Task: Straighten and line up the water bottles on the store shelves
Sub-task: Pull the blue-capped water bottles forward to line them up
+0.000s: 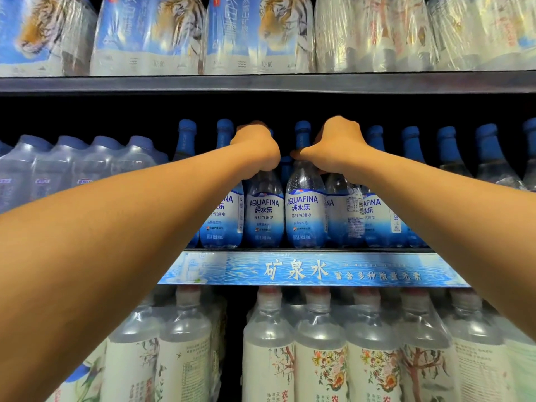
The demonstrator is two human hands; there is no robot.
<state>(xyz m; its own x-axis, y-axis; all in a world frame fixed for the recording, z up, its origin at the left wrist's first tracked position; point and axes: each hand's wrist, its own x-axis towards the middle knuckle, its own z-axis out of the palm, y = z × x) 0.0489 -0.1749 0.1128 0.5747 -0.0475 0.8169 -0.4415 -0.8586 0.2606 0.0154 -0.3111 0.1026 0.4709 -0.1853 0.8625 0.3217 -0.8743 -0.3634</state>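
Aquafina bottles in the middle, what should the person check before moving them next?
1. Left hand grips a bottle top: ok.
2. Right hand grips the neck of a front bottle: ok.
3. Front labels face out: not ok, the barcode bottle is turned sideways.
4. Bottles stand upright: ok.
5. Bottle bases sit behind the shelf edge: ok.
6. Back row lined up: cannot tell, too dark.

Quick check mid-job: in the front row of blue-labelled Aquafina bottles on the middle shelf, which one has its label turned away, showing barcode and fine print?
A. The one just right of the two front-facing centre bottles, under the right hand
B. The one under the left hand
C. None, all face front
A: the clear plastic Aquafina bottle with the barcode side out stands below the right hand, while its two neighbours to the left show the brand name.
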